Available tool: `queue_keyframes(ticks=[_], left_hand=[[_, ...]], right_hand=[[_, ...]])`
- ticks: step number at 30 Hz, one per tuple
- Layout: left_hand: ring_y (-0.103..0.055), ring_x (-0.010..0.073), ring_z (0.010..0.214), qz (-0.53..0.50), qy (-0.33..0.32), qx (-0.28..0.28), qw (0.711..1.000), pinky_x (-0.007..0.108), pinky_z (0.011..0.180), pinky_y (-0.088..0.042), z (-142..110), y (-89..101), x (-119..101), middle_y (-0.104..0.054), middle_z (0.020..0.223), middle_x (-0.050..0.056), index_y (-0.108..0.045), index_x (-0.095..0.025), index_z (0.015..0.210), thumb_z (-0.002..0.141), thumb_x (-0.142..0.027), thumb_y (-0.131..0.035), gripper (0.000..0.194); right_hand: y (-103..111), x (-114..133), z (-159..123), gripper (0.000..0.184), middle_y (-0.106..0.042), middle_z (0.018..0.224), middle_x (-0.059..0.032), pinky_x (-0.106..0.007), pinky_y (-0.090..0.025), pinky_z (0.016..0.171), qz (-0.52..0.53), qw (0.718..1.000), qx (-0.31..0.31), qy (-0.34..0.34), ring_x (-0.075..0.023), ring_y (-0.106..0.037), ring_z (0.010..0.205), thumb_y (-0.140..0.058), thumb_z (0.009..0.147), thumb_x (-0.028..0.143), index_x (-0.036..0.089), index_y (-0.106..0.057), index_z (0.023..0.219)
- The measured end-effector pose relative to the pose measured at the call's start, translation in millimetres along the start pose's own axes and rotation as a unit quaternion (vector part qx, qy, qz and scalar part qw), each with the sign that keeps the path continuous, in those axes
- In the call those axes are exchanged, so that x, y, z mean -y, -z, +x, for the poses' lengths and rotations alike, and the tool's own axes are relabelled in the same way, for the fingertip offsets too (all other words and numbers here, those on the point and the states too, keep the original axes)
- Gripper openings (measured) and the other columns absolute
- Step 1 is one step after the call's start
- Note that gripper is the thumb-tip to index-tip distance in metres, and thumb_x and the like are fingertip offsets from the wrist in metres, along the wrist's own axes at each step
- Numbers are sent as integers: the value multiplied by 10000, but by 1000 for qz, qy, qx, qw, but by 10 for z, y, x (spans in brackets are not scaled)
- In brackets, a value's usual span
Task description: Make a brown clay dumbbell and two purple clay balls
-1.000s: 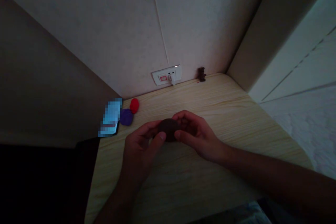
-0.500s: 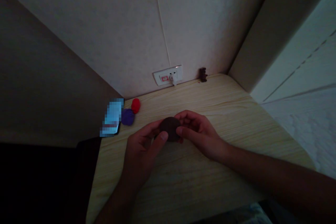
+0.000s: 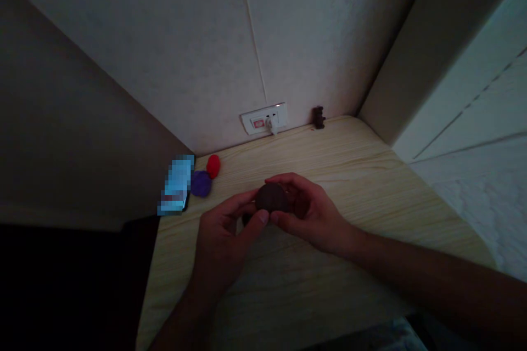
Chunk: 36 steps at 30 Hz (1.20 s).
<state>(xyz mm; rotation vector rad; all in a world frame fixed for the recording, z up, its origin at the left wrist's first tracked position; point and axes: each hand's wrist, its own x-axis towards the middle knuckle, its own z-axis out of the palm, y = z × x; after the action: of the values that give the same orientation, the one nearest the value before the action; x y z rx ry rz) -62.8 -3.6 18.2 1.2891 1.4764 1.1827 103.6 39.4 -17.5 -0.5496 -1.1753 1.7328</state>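
Between my two hands is a dark brown, rounded lump of modelling clay (image 3: 271,198). My left hand (image 3: 224,236) grips its left side, thumb at the near edge and fingers curled round the far side. On the opposite side my right hand (image 3: 315,214) closes on it, thumb close to the left thumb. Something small and dark shows under the left fingers; I cannot tell what it is. Left of the hands lie a purple clay lump (image 3: 201,184) and a smaller red clay lump (image 3: 213,165), side by side.
A lit phone (image 3: 176,184), its screen blurred, lies at the left edge of the wooden table (image 3: 370,181). A small dark brown figure (image 3: 318,117) stands by the wall at the back. On the wall is a socket (image 3: 263,118) with a white plug.
Both hands have turned the brown clay a little, and it now looks rounder with its top tilted away. My thumbs have come closer together at its near edge. The other objects stay put.
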Motion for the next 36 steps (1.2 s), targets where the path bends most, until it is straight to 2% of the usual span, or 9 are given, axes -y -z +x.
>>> queue_keyframes(ticks=[6, 12, 18, 21, 24, 28, 31, 34, 36], left_hand=[[-723, 181, 891, 6, -8, 18, 1000, 272, 818, -558, -16, 28, 90, -797, 954, 16, -767, -243, 1141, 802, -251, -795, 341], [-697, 155, 906, 38, -50, 51, 997, 252, 834, -539, -46, 13, 81, -786, 989, -14, -768, -290, 1119, 822, -190, -758, 314], [-703, 180, 921, 53, -48, 37, 997, 284, 841, -542, -36, 25, 89, -785, 991, 8, -760, -263, 1136, 828, -218, -757, 311], [-715, 193, 923, 47, -42, 5, 998, 299, 843, -545, -8, 44, 105, -785, 1010, 23, -757, -243, 1130, 831, -243, -758, 299], [-721, 199, 921, 44, -41, 1, 998, 312, 852, -549, 7, 48, 115, -785, 988, 22, -754, -237, 1133, 821, -246, -763, 312], [-718, 210, 924, 70, -48, -3, 996, 328, 848, -554, 5, 29, 129, -778, 946, 22, -753, -229, 1131, 809, -256, -766, 323], [-703, 213, 969, 90, -79, -14, 993, 343, 879, -544, 15, 44, 127, -764, 1004, 37, -731, -219, 1151, 843, -271, -734, 312], [-670, 208, 1015, 145, -148, -21, 978, 354, 924, -516, 38, 103, 121, -742, 1056, 51, -702, -205, 1166, 895, -255, -661, 279], [-651, 206, 1037, 181, -193, -12, 964, 353, 938, -503, 50, 139, 122, -727, 1089, 56, -695, -201, 1149, 906, -234, -631, 254]], right_hand=[[10, 14, 14, 388, -698, 957, -1, -230, -543, 767, 15, 1000, -16, -6, -115, -667, 840, -832, 740, 159, 220, -628, 1064], [24, 41, 33, 218, -685, 799, 13, -232, -539, 655, 33, 998, -22, -46, -117, -654, 718, -792, 815, 297, 195, -615, 890], [59, 19, 18, 180, -663, 817, 8, -225, -504, 618, 8, 999, -18, -33, -109, -618, 694, -733, 840, 257, 194, -633, 976], [82, 26, -3, 430, -652, 1059, -45, -263, -529, 697, -83, 996, -12, 22, -150, -646, 873, -729, 817, 212, 228, -598, 1226], [94, 46, -3, 684, -583, 1275, -100, -311, -553, 792, -242, 962, 19, 125, -215, -613, 1092, -806, 742, 192, 244, -541, 1370], [108, 66, 21, 619, -662, 1177, -106, -378, -537, 910, -348, 911, 48, 214, -229, -626, 1090, -820, 750, 215, 212, -597, 1327], [132, 73, 42, 576, -694, 1151, -94, -365, -535, 871, -302, 939, 28, 163, -218, -648, 1039, -824, 754, 235, 226, -623, 1294], [183, 82, 90, 474, -710, 1145, -84, -320, -535, 787, -107, 994, 10, 27, -201, -665, 988, -777, 794, 296, 231, -646, 1244], [231, 95, 138, 402, -733, 1096, -95, -300, -527, 718, 44, 997, 21, -53, -193, -688, 891, -702, 828, 347, 191, -663, 1196]])
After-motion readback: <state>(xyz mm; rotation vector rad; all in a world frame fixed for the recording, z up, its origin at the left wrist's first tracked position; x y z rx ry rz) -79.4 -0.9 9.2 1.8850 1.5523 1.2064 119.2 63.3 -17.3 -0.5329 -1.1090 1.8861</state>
